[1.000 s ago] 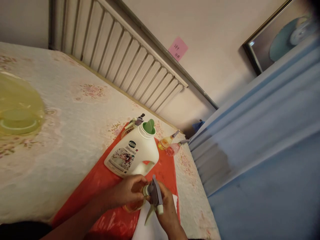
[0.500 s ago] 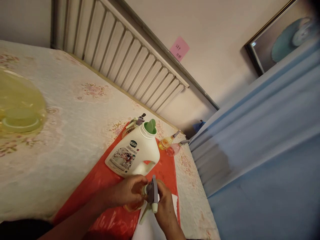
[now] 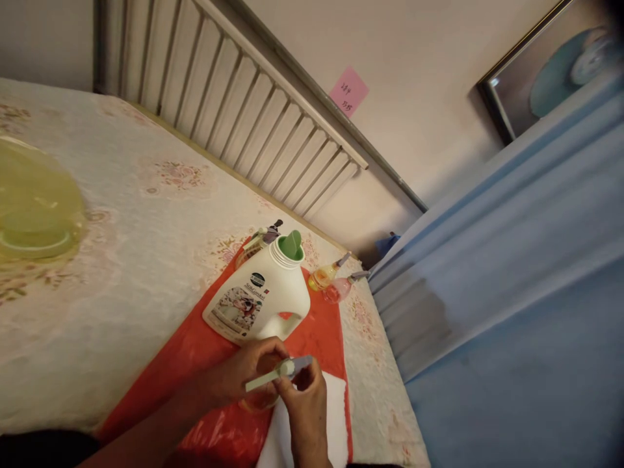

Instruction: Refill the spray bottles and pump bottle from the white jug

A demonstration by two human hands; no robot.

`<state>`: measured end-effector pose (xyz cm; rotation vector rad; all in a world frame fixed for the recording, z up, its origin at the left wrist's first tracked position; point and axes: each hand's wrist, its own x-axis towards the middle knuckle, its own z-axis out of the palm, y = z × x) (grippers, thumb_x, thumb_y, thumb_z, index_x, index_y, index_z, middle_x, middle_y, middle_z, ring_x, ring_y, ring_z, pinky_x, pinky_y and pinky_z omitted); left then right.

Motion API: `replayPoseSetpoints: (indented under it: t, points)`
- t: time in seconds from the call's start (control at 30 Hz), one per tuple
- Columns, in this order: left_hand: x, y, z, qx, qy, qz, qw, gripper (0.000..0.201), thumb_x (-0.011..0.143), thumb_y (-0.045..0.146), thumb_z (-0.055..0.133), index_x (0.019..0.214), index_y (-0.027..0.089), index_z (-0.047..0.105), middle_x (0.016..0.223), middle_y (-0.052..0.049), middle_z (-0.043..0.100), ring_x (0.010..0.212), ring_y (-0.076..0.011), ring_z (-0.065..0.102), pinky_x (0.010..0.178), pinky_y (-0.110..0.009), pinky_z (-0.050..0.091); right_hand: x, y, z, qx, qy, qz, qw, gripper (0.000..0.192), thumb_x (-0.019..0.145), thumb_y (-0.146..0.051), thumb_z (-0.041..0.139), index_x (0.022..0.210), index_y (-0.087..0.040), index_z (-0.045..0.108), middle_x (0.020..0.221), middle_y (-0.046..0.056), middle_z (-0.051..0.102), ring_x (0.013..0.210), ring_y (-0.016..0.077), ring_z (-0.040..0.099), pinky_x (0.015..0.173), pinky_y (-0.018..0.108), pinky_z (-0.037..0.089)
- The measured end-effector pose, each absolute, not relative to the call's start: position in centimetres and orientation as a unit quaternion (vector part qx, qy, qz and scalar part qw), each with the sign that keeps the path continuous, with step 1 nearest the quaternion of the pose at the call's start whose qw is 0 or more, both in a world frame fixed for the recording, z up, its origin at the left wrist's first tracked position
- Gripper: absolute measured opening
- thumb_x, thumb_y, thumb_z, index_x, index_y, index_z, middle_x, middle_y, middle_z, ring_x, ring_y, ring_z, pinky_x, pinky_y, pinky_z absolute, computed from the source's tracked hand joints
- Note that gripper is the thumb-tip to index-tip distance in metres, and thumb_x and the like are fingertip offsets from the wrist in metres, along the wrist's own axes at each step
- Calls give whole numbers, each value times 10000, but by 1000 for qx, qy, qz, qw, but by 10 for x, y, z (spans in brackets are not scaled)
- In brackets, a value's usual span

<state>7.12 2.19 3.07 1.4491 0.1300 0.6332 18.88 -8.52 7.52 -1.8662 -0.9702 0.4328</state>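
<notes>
My left hand (image 3: 244, 369) is wrapped around a small clear spray bottle (image 3: 260, 398) with orange-tinted contents, standing over the red mat. On its neck sits a grey and cream trigger sprayer head (image 3: 286, 368), and the fingers of my right hand (image 3: 306, 390) are closed on it. The pale trigger points left, toward my left hand. Just beyond my hands stands a white detergent jug (image 3: 260, 296), uncapped, with a green spout in its mouth and a printed label on its front.
Yellow (image 3: 322, 278) and pink (image 3: 337, 290) spray bottles stand right of the jug; another sprayer (image 3: 266, 237) is behind it. A white cloth (image 3: 334, 406) lies on the red mat (image 3: 319, 344). A yellow transparent basin (image 3: 39, 201) is far left. A radiator (image 3: 234, 97) and blue curtain (image 3: 511, 312) border the table.
The sprayer head has turned, its pale trigger swinging from pointing down to pointing left. My right hand has shifted its fingers around the head; my left hand stays on the bottle.
</notes>
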Motion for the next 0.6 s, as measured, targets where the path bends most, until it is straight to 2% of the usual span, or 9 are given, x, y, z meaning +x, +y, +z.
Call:
replayPoseSetpoints:
  t: [0.13, 0.3, 0.5, 0.6]
  points:
    - [67, 21, 39, 658, 51, 290, 693, 408, 782, 519, 686, 1007, 194, 588, 928, -26, 680, 827, -187, 612, 740, -285, 495, 191, -85, 70, -748, -386, 210, 498, 150, 611, -188, 705, 718, -206, 601, 659, -27, 623, 642, 179, 561, 584, 262, 463]
    - [65, 20, 44, 648, 34, 301, 699, 382, 793, 507, 674, 976, 184, 585, 875, -10, 639, 787, -171, 579, 713, -267, 473, 195, -85, 65, -724, -381, 236, 524, 206, 609, -241, 774, 752, -201, 632, 665, -34, 627, 630, 168, 559, 591, 261, 465]
    - [63, 21, 42, 676, 61, 308, 667, 305, 819, 439, 673, 986, 200, 581, 882, 15, 590, 819, -163, 549, 758, -257, 461, 202, -91, 86, -618, -432, 360, 550, 376, 701, -345, 795, 1040, -211, 701, 1004, 55, 742, 952, 253, 655, 856, 353, 504]
    - [64, 21, 38, 678, 69, 307, 664, 295, 807, 411, 686, 984, 202, 576, 892, 17, 570, 822, -162, 530, 748, -251, 453, 208, -92, 89, -589, -437, 407, 544, 315, 728, -357, 787, 1003, -210, 741, 965, 55, 749, 938, 260, 667, 885, 376, 497]
